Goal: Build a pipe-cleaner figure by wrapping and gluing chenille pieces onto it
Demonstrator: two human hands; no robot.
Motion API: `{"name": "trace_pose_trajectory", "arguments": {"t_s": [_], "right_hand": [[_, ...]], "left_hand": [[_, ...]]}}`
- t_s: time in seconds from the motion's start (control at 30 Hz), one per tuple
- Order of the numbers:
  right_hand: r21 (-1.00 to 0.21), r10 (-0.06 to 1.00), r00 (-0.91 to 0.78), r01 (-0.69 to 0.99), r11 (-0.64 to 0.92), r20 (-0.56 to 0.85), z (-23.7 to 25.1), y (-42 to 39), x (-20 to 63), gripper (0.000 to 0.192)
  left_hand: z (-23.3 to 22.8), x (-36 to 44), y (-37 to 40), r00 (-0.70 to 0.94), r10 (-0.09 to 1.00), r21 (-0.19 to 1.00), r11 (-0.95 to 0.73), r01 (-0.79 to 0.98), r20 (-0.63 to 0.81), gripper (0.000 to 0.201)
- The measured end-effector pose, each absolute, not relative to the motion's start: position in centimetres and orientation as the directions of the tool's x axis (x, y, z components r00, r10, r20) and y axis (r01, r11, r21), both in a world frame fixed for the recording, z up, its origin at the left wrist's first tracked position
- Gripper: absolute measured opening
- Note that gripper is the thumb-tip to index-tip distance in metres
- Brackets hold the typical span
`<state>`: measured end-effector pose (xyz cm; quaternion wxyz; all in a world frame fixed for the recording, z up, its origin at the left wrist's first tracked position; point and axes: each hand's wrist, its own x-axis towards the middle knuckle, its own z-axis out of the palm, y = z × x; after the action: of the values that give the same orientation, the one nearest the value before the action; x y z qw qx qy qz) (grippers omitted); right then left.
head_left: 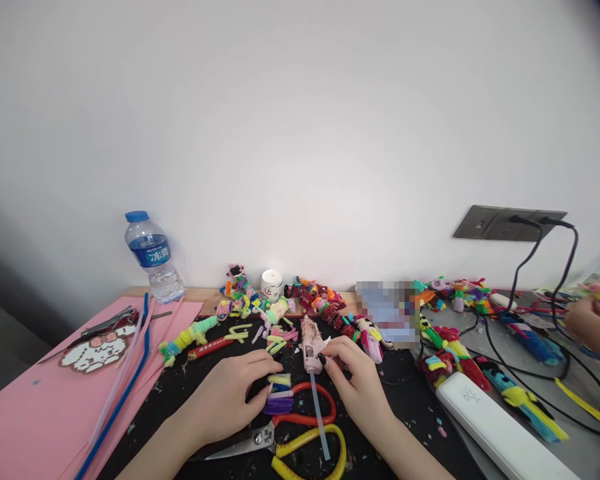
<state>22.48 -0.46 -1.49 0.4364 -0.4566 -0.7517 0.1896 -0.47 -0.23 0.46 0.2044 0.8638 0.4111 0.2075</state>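
My left hand (pixel 233 393) curls at the left side of a small bundle of fuzzy pipe cleaner pieces (pixel 280 395) in yellow, blue, white and purple, thumb and fingers closed at its edge. My right hand (pixel 355 377) pinches the back of a pink glue gun (pixel 311 347); a long translucent glue stick (pixel 319 413) runs out of its rear toward me. Scissors (pixel 305 437) with one red and one yellow handle lie beneath, on the black mat (pixel 175 413). Cut pipe cleaner bits (pixel 277 341) are scattered beyond my left hand.
A water bottle (pixel 154 257) leans by the wall. Pink sheets (pixel 25 400) with pipe cleaners lie left. Fuzzy figures (pixel 325 313) and a paper cup (pixel 271 285) line the back. At right are a white power strip (pixel 500 427), black cables (pixel 500 360) and another person's hand (pixel 593 330).
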Motion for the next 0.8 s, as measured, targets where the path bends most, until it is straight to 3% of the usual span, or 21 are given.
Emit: {"name": "trace_pose_trajectory", "arguments": {"t_s": [0.17, 0.8], "right_hand": [[-0.699, 0.862, -0.206, 0.514, 0.498, 0.463, -1.21, -0.62, 22.37, 0.015], [-0.705, 0.877, -0.224, 0.526, 0.476, 0.426, -0.95, -0.66, 22.29, 0.023]], "left_hand": [[0.83, -0.22, -0.31, 0.580, 0.796, 0.527, -0.571, 0.629, 0.172, 0.024], [0.84, -0.46, -0.54, 0.622, 0.754, 0.503, -0.630, 0.592, 0.212, 0.030]]}}
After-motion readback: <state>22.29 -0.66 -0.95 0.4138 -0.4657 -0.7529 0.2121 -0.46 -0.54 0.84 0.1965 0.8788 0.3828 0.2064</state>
